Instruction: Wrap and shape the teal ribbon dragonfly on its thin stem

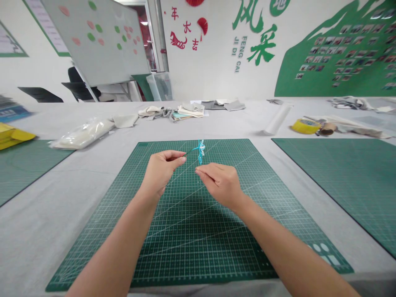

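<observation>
A small blue and white beaded piece [201, 151] hangs above the far part of a green cutting mat [198, 247]. My left hand [165, 169] is on its left, thumb and forefinger pinched on a thin dark strand [191, 151] that runs to the piece. Just below the piece, my right hand [221, 181] is closed, with thumb and forefinger pressed together. Whatever those right fingertips hold, if anything, is too small to make out.
Two more cutting mats lie left [24, 165] and right [346, 177]. Beyond are a plastic-wrapped bundle [83, 134], cloth scraps [192, 109], a white roll [277, 119] and yellow tape [305, 126]. A whiteboard [105, 53] stands behind the table.
</observation>
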Available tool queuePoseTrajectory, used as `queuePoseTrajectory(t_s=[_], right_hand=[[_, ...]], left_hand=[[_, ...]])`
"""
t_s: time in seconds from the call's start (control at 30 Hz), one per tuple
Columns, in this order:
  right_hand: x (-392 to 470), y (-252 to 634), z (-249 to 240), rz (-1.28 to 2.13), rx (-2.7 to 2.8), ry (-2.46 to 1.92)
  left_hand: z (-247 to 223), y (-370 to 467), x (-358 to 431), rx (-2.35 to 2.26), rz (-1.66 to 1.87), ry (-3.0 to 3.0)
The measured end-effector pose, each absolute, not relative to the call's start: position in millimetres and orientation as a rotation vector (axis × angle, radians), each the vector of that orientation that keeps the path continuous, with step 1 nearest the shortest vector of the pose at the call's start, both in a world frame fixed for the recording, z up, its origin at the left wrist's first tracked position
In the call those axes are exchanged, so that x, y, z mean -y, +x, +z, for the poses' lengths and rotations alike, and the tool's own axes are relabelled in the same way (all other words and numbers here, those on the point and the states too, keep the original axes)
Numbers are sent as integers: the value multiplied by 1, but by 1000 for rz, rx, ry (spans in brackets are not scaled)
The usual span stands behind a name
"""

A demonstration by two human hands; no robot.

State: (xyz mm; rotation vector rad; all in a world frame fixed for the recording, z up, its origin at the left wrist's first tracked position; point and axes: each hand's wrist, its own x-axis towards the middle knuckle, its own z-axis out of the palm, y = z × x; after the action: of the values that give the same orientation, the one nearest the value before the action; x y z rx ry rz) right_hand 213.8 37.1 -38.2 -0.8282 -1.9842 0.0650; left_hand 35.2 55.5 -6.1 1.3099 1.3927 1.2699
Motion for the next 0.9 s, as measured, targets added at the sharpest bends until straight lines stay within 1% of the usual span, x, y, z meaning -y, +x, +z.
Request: queuePoseTrajectory(t_s=[0.2,0.5,0.67,0.9], right_hand=[[-37,217,-33,-62,1882,-847],[-37,221,-29,-112,1853,-883],[-42,224,-30,-73,1837,-914],[-48,226,-32,66,1828,-987]], left_hand=[[-7,37,-55,-1435,1191,1526],[-6,40,-49,-1463,962,1889],[-4,42,-46,-1411,832,2043],[-3,41,-44,-1293,737,2157]])
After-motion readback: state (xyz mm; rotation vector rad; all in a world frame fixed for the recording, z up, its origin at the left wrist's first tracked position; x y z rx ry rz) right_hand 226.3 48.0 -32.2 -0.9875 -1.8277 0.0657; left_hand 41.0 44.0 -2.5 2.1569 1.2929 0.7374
